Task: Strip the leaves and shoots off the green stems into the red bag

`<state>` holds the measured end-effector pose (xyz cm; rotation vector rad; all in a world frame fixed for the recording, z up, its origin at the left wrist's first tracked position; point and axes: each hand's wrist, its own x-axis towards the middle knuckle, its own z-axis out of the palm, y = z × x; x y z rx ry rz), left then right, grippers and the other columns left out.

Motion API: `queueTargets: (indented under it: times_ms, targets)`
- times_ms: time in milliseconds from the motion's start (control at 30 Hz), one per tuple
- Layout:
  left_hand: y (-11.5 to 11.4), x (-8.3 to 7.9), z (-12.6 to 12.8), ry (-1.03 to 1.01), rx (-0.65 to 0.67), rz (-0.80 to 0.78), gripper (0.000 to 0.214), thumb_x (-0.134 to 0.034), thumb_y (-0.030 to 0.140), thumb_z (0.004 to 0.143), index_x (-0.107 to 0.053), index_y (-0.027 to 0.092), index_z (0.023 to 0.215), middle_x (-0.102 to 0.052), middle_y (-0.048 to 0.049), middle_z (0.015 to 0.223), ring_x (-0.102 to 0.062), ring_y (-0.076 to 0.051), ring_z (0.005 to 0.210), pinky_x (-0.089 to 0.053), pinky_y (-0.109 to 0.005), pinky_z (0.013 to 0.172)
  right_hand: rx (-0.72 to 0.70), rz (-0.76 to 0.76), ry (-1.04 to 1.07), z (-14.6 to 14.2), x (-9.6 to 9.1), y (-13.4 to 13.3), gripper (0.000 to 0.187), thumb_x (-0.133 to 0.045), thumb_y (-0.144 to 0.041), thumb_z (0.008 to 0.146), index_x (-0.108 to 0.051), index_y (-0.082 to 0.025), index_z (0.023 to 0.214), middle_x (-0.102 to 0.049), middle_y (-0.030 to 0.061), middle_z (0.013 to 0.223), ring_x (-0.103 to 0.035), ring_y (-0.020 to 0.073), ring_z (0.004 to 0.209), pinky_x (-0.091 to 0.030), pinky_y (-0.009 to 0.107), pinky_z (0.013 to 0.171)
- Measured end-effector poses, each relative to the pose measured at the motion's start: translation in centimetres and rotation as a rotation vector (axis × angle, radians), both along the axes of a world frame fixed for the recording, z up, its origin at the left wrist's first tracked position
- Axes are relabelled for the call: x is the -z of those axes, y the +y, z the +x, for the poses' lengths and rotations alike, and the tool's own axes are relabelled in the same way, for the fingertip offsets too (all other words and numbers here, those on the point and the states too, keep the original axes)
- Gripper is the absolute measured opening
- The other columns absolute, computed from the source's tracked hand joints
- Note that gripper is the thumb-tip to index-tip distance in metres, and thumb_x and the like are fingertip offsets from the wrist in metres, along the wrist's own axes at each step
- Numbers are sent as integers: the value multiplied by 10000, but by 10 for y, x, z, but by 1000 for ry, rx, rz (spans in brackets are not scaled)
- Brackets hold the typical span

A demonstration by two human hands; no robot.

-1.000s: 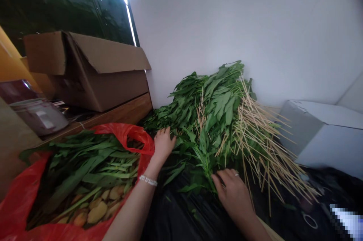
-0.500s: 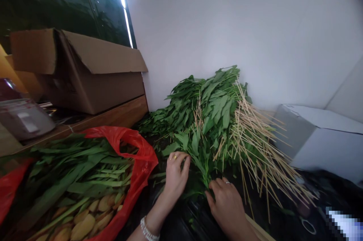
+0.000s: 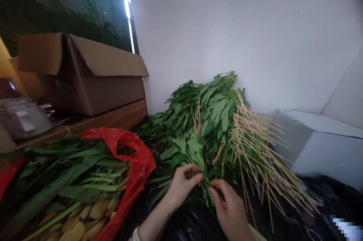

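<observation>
The left hand (image 3: 183, 182) and right hand (image 3: 227, 203) both pinch one sprig (image 3: 195, 149) by its stem, at the near edge of the pile (image 3: 218, 108) of greens and skewers (image 3: 255, 150). To the left, a red bag (image 3: 141, 161) holds many loose greens.

A makeshift food-preparation corner, of the sort found in a home or a small eatery's back room: a heap of leafy greens (image 3: 210, 112) mixed with bamboo skewers (image 3: 255, 146) lies on black plastic sheeting (image 3: 176, 226) just beyond the fingers (image 3: 195, 178). Left of the fingers sits 1 red plastic bag (image 3: 136, 165) of produce below 1 open cardboard box (image 3: 85, 78); right of them, 1 white box (image 3: 317, 146) stands against a bare white wall (image 3: 227, 25).
</observation>
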<state>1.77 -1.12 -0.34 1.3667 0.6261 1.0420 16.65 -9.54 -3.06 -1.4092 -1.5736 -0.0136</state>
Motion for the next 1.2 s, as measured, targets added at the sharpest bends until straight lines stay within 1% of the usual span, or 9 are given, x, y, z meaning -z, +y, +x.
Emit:
queueTargets:
  times_ms: [133,233,300,433,500,600,733,1000,1200]
  targets:
    - [-2,-1,0,-25,45,-41,330,-794,401,665,-619,132,743,-584,19,663,-515,-83,564,-413,-212,595,21,68,-91,-1,-1,-1,186,-465,-343,944,-620,-253,996,-710,23,903,-671,194,806,-496,316,728]
    - [-3,-1,1,26,62,1,361,-762,458,681,-612,136,744,-583,14,659,-510,-92,550,-411,-220,569,21,67,-97,3,-6,0,208,-462,-338,945,-648,-254,986,-716,36,899,-672,202,805,-503,328,732]
    - [-3,-1,1,108,-62,98,361,-708,481,729,-591,142,697,-544,23,611,-476,-96,536,-380,-217,537,45,79,-60,5,-9,1,236,-458,-361,943,-665,-247,941,-720,41,875,-676,202,787,-513,322,711]
    - [-5,-7,-5,268,-475,422,249,-637,351,825,-598,155,678,-528,18,618,-466,-110,575,-359,-221,545,71,38,37,9,-10,3,281,-475,-432,921,-679,-240,901,-731,33,829,-683,197,714,-529,296,633]
    - [-6,-11,-9,294,-536,603,134,-630,277,843,-658,165,775,-590,-9,717,-531,-129,655,-410,-231,605,53,-1,53,9,-9,3,277,-479,-432,918,-683,-245,900,-733,29,836,-685,197,718,-530,294,641]
    - [-7,-13,-13,310,-509,805,115,-607,215,872,-708,194,924,-627,-42,838,-593,-150,779,-466,-244,695,18,-24,47,8,-6,2,262,-478,-411,921,-684,-251,902,-729,27,849,-684,200,744,-526,301,668]
    - [-3,-6,-13,382,-470,900,186,-583,196,894,-711,222,1026,-631,-55,900,-613,-150,820,-492,-247,726,-24,-23,11,5,-4,1,236,-478,-373,931,-679,-252,907,-718,22,854,-677,196,766,-509,310,697]
    - [-1,-8,-17,609,-416,952,128,-579,233,896,-676,235,980,-629,-54,1022,-620,-175,918,-508,-285,818,-39,18,-117,6,-8,-1,223,-444,-278,957,-656,-236,904,-674,28,810,-625,195,770,-451,328,721]
    - [0,-8,-17,721,-351,917,163,-572,247,900,-665,248,1034,-651,-36,971,-632,-173,880,-508,-273,797,-13,61,-221,7,-12,-2,217,-429,-225,960,-644,-231,929,-639,25,794,-585,193,766,-398,339,737]
